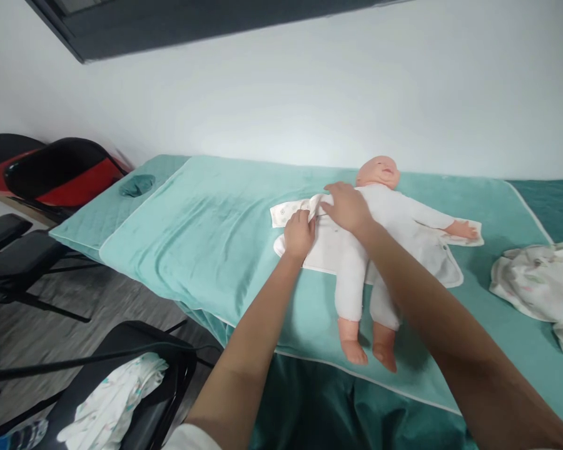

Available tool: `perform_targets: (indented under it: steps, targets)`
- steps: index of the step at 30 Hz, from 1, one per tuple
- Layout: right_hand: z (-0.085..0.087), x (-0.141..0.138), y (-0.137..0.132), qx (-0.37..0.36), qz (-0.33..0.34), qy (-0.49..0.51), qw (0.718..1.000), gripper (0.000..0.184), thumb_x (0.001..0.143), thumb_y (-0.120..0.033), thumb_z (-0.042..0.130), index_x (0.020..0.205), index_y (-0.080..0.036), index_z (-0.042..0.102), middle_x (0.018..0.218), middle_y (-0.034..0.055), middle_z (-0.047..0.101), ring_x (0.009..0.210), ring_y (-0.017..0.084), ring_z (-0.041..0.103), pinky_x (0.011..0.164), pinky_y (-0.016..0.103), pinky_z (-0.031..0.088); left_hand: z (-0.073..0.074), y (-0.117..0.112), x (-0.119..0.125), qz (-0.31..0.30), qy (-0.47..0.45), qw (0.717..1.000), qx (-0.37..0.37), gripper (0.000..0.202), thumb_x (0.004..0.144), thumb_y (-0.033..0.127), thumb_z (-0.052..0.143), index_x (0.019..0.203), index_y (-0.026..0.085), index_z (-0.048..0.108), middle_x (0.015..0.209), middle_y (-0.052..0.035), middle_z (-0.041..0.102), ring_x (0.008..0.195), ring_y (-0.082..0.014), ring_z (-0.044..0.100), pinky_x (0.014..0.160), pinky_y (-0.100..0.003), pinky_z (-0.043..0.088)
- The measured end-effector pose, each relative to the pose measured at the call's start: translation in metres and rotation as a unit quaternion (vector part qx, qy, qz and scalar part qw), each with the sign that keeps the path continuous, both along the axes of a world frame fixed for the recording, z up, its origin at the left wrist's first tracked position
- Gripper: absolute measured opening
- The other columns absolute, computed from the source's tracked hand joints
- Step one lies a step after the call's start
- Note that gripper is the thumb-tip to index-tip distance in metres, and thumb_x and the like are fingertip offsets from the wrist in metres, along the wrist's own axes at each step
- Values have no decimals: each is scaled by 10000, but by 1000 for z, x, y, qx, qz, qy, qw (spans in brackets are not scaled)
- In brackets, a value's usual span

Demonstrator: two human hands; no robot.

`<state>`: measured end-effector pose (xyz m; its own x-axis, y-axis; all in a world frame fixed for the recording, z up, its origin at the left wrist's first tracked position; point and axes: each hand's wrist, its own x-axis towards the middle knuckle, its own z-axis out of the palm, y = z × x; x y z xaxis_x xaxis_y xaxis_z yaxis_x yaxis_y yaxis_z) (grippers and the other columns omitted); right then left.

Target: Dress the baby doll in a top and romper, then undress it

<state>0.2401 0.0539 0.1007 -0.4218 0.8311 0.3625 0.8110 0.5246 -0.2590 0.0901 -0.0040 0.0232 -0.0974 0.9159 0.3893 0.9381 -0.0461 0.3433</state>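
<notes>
A baby doll (349, 275) in a white bodysuit with long legs lies on its back on the bed, head toward the wall. Spread open beneath it is a white jacket (321, 247) with a patterned lining at the cuffs. My left hand (300, 234) is closed on the jacket's sleeve (284, 214), at the doll's arm on the left of the view. Beside the doll's chest, my right hand (349, 206) grips that same arm, thumb below and fingers above; the doll's hand there is hidden. The doll's other arm (431, 217) stretches right over the other sleeve, its hand bare.
A green sheet covers the massage bed (206, 212), which has a face hole (137, 185) at left. Crumpled patterned clothing (537, 278) lies at right. A black chair (169, 375) in front holds a patterned cloth (117, 400). More chairs (65, 172) stand at left; a wall runs behind.
</notes>
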Motion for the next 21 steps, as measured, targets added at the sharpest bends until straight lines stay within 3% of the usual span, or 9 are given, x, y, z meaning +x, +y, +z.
perform_targets:
  steps: [3,6,8,10,16,21]
  targets:
    - [-1,52,-4,54,-56,161,984,372,933,-332,506,1251,-169,610,1261,147,634,1182,296,563,1018,434,444,-3,1,0,-11,-20,1000,17,293,1040,351,412,1196,171,581,1143,-132,675,1099,-253,635,926,-347,474]
    - [-20,109,-15,82,-215,257,939,381,894,-353,502,1202,-166,628,1110,129,634,995,268,593,945,438,471,-2,3,1,-8,-50,999,8,315,1045,358,394,1207,172,589,1156,-127,681,1101,-247,646,918,-337,479]
    - [-35,137,-23,21,-298,277,913,402,899,-393,483,1186,-159,638,939,95,634,879,262,586,901,456,477,-1,3,2,0,-70,998,0,328,1046,360,390,1232,173,585,1190,-131,680,1120,-246,649,927,-334,478]
    - [-46,150,-30,-47,-327,273,903,470,910,-450,474,1258,-169,618,854,78,641,849,274,591,894,479,476,0,3,3,10,-90,996,-6,334,1043,363,397,1247,176,583,1219,-134,677,1141,-247,648,945,-334,472]
    - [-49,144,-35,-102,-255,339,900,607,919,-565,484,1394,-201,585,1084,139,722,1024,314,641,986,509,461,4,-1,5,19,-166,986,-9,300,1002,353,462,1201,191,616,1230,-117,694,1152,-259,640,962,-345,466]
    - [-49,142,-36,-158,-193,464,850,657,854,-542,617,1413,-202,554,1098,120,734,955,267,673,945,457,511,20,-1,17,29,-351,936,8,231,948,373,528,1023,195,655,1023,-53,713,962,-210,637,873,-310,463]
